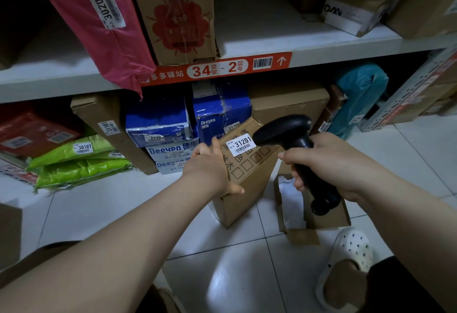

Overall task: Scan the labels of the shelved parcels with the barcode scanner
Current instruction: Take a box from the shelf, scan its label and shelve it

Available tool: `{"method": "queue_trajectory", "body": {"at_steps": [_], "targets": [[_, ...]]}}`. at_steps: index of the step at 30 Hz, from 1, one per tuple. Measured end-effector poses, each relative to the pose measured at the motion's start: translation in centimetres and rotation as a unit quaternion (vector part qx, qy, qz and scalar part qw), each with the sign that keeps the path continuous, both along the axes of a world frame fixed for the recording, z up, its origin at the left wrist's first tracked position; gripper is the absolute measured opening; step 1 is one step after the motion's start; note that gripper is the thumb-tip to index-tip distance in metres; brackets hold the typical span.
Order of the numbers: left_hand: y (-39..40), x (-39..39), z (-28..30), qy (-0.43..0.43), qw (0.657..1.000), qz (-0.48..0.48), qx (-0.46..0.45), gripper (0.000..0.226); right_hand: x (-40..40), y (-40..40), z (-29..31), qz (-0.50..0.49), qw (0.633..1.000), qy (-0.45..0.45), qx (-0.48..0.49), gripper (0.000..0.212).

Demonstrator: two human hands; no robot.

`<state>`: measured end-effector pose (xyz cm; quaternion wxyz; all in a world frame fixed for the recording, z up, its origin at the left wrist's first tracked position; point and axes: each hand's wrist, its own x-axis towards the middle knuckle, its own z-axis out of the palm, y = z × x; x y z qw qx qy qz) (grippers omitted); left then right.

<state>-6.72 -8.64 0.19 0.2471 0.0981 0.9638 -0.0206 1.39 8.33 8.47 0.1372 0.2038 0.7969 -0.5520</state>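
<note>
My left hand (210, 167) grips the left edge of a brown cardboard parcel (247, 184) that stands tilted on the tiled floor in front of the bottom shelf. A white label (239, 145) reading 31201 with a barcode sits on its upper face. My right hand (321, 162) grips the handle of a black barcode scanner (284, 131). The scanner's head hangs just right of the label, pointing toward it. Other labelled parcels fill the shelves: blue Deeyeo boxes (158, 125), green bags (74, 159), a pink bag (99, 23).
The shelf edge (215, 69) carries an orange strip marked 34-2. An open cardboard box (314, 216) lies on the floor under the scanner. My foot in a white clog (346, 263) is at lower right. A metal shelf upright (408, 105) leans at right.
</note>
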Motion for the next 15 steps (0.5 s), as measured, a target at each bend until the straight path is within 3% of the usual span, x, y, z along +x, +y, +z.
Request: {"method": "queue_trajectory", "body": {"at_steps": [15], "targets": [[-0.26,0.2,0.29,0.006,1.0,-0.006,0.006,0.137,-0.08,-0.1,-0.36,0.001,1.0,-0.006,-0.002,0.017]]}}
